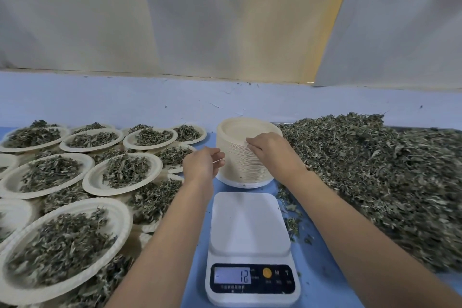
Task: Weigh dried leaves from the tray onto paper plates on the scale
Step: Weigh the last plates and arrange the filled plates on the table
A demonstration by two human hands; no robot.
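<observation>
Cream paper plates are standing in a tall stack (pixel 240 170) on the blue table (pixel 322 272), just behind the white digital scale (pixel 250 222). Nothing is lying on the scale's platform, and its display (pixel 233 275) is reading 12 with a dash to the left of it. To the left, many filled plates (pixel 124 220) are lying crowded and overlapping, each carrying a mound of dried leaves. To the right, a large heap of dried leaves (pixel 375 177) is covering the tray (pixel 425 128), of which only a thin far edge is showing.

Both forearms are reaching forward past the scale. The right hand (pixel 268 151) is resting on the stack's near right side, its fingertips grasping the rim of the topmost plates. The left hand (pixel 202 164) is touching the stack's left side with curled fingers; whether it is pinching a plate edge I cannot tell.
</observation>
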